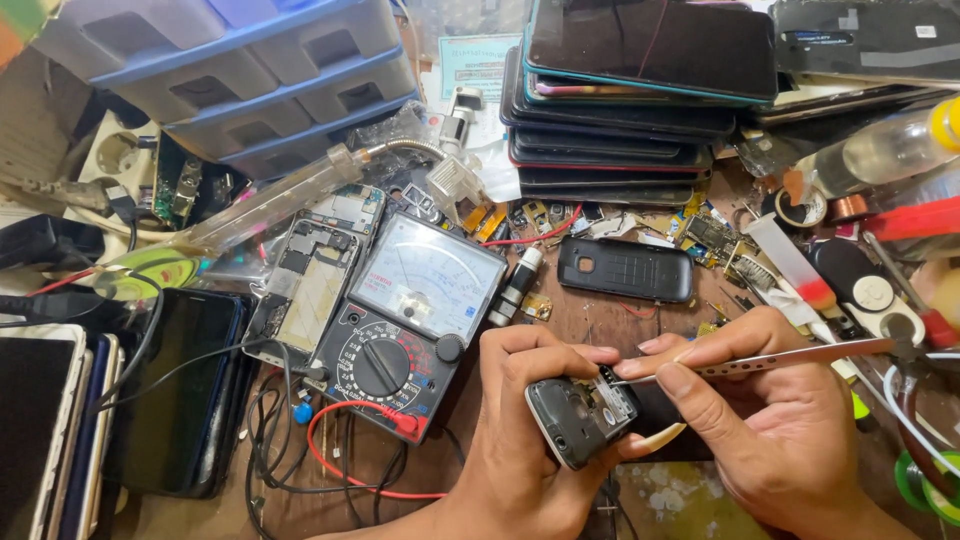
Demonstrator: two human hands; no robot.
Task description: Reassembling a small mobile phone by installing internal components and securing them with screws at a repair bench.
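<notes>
At twelve to one o'clock I see a stack of phones (620, 110), dark glass screens up, the top one edged in teal. At two o'clock another dark screen (870, 35) carries a small white label. Behind the stack, near twelve, lies a pale blue printed paper slip (475, 60). Left of centre sits an analog multimeter (405, 320), its white dial window above a black face. At eight to nine o'clock lie more dark phone screens (175, 390), one beside a white-framed tablet (40, 420).
</notes>
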